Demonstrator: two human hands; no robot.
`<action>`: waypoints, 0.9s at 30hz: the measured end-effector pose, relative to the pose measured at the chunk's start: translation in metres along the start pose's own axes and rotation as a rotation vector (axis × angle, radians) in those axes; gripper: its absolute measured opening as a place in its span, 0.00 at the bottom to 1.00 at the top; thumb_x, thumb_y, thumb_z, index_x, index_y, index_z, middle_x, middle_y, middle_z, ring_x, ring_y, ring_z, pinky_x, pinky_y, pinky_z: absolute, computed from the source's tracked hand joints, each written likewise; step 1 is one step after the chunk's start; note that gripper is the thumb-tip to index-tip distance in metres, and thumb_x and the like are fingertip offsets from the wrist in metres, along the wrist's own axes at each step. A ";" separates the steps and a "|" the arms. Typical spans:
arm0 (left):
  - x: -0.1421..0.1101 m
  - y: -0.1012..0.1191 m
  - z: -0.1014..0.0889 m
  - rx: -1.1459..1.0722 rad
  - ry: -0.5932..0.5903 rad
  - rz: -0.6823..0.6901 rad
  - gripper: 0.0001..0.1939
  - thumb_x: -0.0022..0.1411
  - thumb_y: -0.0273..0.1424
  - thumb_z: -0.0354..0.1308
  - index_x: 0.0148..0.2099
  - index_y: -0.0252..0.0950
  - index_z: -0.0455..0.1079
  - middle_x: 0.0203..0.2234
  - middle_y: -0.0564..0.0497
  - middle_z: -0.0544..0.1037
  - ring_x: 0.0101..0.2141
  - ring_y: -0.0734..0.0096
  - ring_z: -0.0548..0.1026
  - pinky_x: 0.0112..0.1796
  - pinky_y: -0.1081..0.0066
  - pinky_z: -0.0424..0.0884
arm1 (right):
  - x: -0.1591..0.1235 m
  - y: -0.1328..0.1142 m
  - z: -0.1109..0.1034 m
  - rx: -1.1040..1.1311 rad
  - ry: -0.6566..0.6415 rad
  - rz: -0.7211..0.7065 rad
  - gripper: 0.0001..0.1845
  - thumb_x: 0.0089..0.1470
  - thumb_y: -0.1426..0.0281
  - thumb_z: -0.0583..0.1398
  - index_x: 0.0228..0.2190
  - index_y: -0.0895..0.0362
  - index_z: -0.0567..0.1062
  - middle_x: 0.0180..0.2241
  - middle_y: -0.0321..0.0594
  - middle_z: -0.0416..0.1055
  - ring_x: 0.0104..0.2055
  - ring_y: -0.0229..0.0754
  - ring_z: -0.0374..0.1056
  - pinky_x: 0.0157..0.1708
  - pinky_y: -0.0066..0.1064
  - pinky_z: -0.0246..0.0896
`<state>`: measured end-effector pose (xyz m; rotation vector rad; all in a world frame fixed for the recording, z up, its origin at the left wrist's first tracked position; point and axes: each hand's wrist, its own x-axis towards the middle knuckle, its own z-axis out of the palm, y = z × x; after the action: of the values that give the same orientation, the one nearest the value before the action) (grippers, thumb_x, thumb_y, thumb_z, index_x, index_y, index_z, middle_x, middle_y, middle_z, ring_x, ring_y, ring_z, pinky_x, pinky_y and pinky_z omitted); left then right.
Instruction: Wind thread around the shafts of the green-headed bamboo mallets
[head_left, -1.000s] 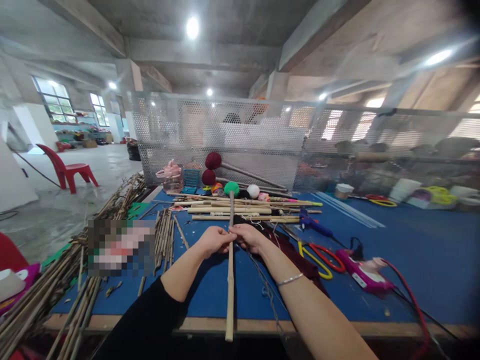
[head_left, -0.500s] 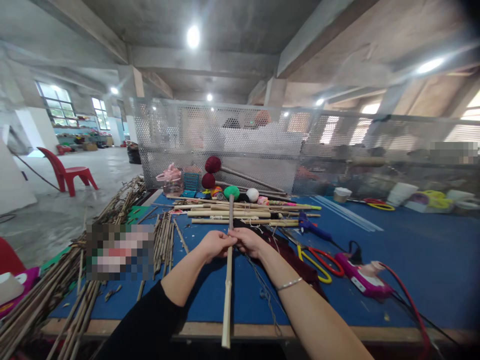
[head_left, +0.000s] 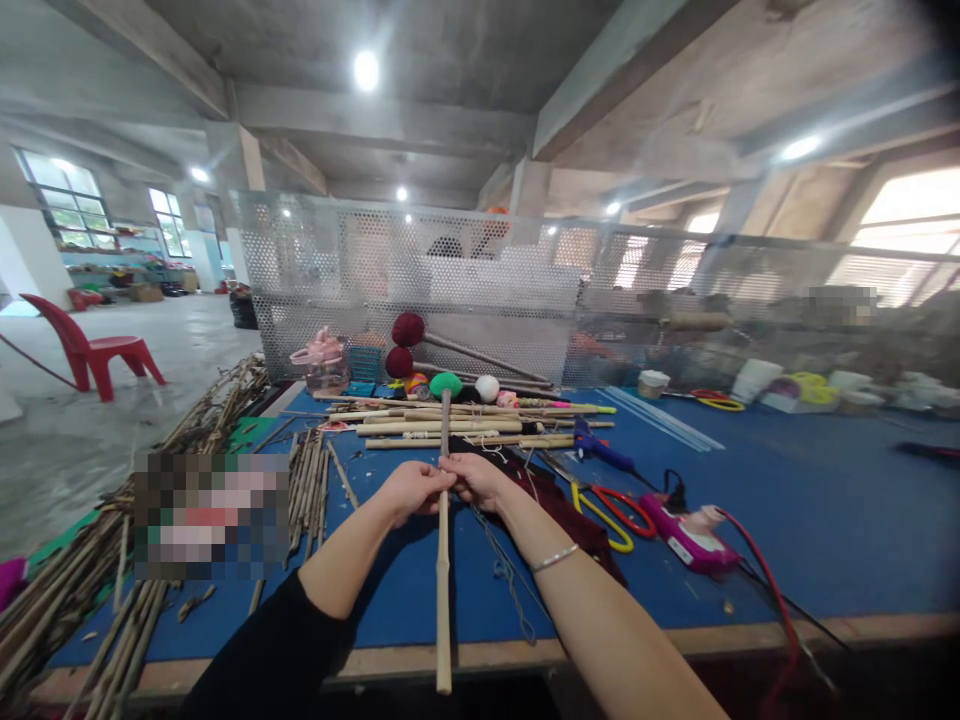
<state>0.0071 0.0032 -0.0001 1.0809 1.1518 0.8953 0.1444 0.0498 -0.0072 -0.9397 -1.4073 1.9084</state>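
We pinch the bamboo stick [head_left: 443, 560] with our left hand [head_left: 412, 490] and right hand [head_left: 475, 480] close together, perhaps to keep it steady. It points across the blue table [head_left: 825, 530], its near end past the table's front edge (a green ball [head_left: 445, 384] shows at its far tip). Scissors [head_left: 579, 492] rest on the table's right half, maybe for easy reach.

A plain black sleeve [head_left: 262, 640] covers the left arm and ends partway along the forearm, its edge sitting fairly close; the cloth looks dark and matte all over. From there the left hand [head_left: 415, 490] is bare. On the right, the forearm is bare, ringed by a slim, silver-coloured bangle [head_left: 555, 559], perhaps smooth metal. The right hand [head_left: 478, 482] is bare too.
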 end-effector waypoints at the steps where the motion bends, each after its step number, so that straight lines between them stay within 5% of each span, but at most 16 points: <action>1: -0.002 0.003 0.000 -0.052 -0.038 -0.013 0.17 0.43 0.39 0.63 0.25 0.30 0.64 0.18 0.51 0.71 0.18 0.80 0.68 0.22 0.78 0.64 | -0.001 -0.001 -0.001 0.023 -0.022 0.008 0.18 0.39 0.61 0.63 0.22 0.59 0.62 0.11 0.24 0.52 0.10 0.23 0.40 0.10 0.19 0.27; 7: -0.009 0.012 -0.003 -0.130 -0.189 -0.125 0.13 0.47 0.35 0.61 0.31 0.30 0.68 0.25 0.46 0.75 0.24 0.76 0.72 0.24 0.79 0.65 | -0.003 -0.002 -0.001 0.016 -0.054 0.009 0.18 0.39 0.61 0.63 0.23 0.60 0.63 0.12 0.26 0.56 0.10 0.24 0.44 0.09 0.20 0.28; 12: 0.001 0.000 -0.003 0.207 0.087 -0.002 0.20 0.41 0.44 0.62 0.25 0.32 0.65 0.13 0.54 0.69 0.16 0.77 0.66 0.20 0.75 0.64 | 0.000 0.000 0.006 -0.088 0.038 -0.004 0.18 0.39 0.61 0.63 0.20 0.60 0.62 0.09 0.24 0.52 0.09 0.24 0.41 0.08 0.20 0.31; 14: 0.002 0.000 -0.003 0.239 0.110 0.052 0.20 0.40 0.44 0.62 0.22 0.32 0.63 0.11 0.55 0.66 0.14 0.78 0.64 0.19 0.76 0.63 | 0.000 -0.001 0.005 -0.065 0.016 0.004 0.18 0.38 0.60 0.63 0.20 0.59 0.62 0.09 0.23 0.50 0.09 0.24 0.39 0.08 0.20 0.30; 21: -0.006 0.012 -0.004 -0.066 -0.083 -0.114 0.12 0.49 0.35 0.58 0.30 0.30 0.66 0.24 0.45 0.75 0.23 0.75 0.72 0.22 0.77 0.64 | -0.003 -0.002 -0.003 -0.043 -0.066 0.023 0.17 0.39 0.60 0.62 0.22 0.59 0.62 0.11 0.24 0.51 0.10 0.24 0.38 0.09 0.19 0.28; 27: -0.002 0.011 0.001 -0.221 -0.046 -0.213 0.10 0.58 0.32 0.46 0.28 0.32 0.61 0.14 0.56 0.63 0.13 0.83 0.60 0.17 0.79 0.57 | -0.002 0.000 0.002 -0.110 0.002 0.023 0.15 0.44 0.61 0.59 0.24 0.58 0.61 0.13 0.24 0.51 0.11 0.24 0.39 0.09 0.18 0.30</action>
<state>0.0074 0.0038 0.0116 0.7796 1.0796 0.8049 0.1441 0.0476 -0.0067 -1.0129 -1.5200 1.8617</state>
